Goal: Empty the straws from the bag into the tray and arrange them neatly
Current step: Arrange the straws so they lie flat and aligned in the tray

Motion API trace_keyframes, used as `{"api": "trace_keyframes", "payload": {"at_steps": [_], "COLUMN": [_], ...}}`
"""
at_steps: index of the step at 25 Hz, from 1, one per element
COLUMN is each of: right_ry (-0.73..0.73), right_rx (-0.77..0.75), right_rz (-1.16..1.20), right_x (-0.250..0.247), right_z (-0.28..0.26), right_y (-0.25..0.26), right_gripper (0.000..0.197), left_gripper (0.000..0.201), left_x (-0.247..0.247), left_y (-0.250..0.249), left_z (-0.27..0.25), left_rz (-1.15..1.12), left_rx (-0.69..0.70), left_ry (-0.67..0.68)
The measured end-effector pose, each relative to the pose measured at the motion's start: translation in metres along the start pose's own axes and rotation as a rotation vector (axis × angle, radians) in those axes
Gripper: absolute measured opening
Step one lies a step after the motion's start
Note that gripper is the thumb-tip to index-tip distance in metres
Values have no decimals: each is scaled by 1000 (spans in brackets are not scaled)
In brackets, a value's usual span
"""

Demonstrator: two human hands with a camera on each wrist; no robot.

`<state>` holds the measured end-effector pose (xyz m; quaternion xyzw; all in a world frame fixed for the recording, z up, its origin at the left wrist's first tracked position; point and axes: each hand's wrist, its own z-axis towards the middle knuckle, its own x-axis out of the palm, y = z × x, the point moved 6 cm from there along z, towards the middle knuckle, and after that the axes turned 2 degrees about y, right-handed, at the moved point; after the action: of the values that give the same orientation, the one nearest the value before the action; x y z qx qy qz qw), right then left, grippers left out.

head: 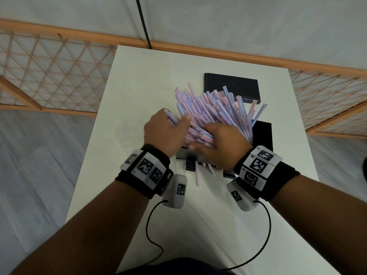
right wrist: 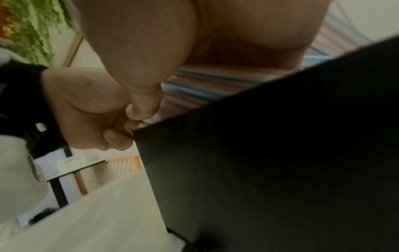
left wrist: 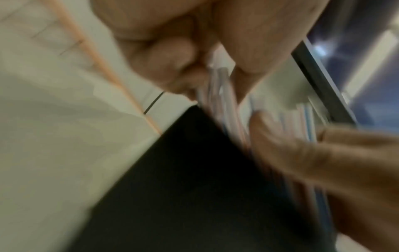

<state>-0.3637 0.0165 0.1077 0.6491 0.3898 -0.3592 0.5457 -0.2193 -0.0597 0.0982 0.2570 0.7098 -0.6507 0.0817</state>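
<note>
A big bundle of pink, blue and white striped straws (head: pixel 214 110) fans out away from me over the black tray (head: pixel 263 135) on the white table. My left hand (head: pixel 166 132) grips the bundle's near left side, its fingers curled round a few straws (left wrist: pixel 218 81). My right hand (head: pixel 220 143) wraps over the near right part, palm down on the straws (right wrist: pixel 205 85), thumb underneath. The hands touch each other just above the tray's near wall (right wrist: pixel 280 162). Both wrist views are blurred. No bag is in view.
A second flat black box or lid (head: pixel 232 88) lies at the table's far side, behind the straw tips. A few loose straws (head: pixel 197 175) lie on the table (head: pixel 139 86) just before the tray. An orange lattice fence (head: pixel 49 76) runs behind the table.
</note>
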Motion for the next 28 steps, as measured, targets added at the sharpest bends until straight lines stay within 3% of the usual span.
{"api": "trace_keyframes", "payload": {"at_steps": [2,4,9,10,12,15,17,20,23,25,28], "right_ry": [6,-30,-177,-213,-250,-212,-246,-342,-280,-194,-194], "right_rx": [-32,-93,-194,-166,-60,124,245,452,510,469,355], "right_rz": [20,35,3,2,-11,-74,-47,75,83,30,-33], "right_x": [1,-1,-10,-14,-20,-17,-19,-38,-49,-45,-42], "right_z": [-6,-14,-42,-47,-55,-60,-64,-68,-57,-41,-22], "right_y": [-3,-5,-6,-12,-28,-45,-52,-68,-79,-75,-57], "right_gripper": [44,46,33,29,28,41,46,51,74,67,38], "left_gripper": [82,95,52,53,69,56,54,64,73,76,87], "left_x": [14,27,33,33,24,11,16,32,38,37,42], "left_y": [12,23,12,14,14,5,0,3,4,6,10], "left_z": [0,-4,-17,-16,-13,-11,-12,-13,-19,-20,-19], "left_rz": [21,-15,-141,-139,-165,-323,-267,-120,-202,-288,-311], "left_rx": [43,16,-51,-90,-136,-97,-51,-76,-134,-162,-168], "left_ry": [92,194,375,365,214,-35,-6,183,271,241,245]}}
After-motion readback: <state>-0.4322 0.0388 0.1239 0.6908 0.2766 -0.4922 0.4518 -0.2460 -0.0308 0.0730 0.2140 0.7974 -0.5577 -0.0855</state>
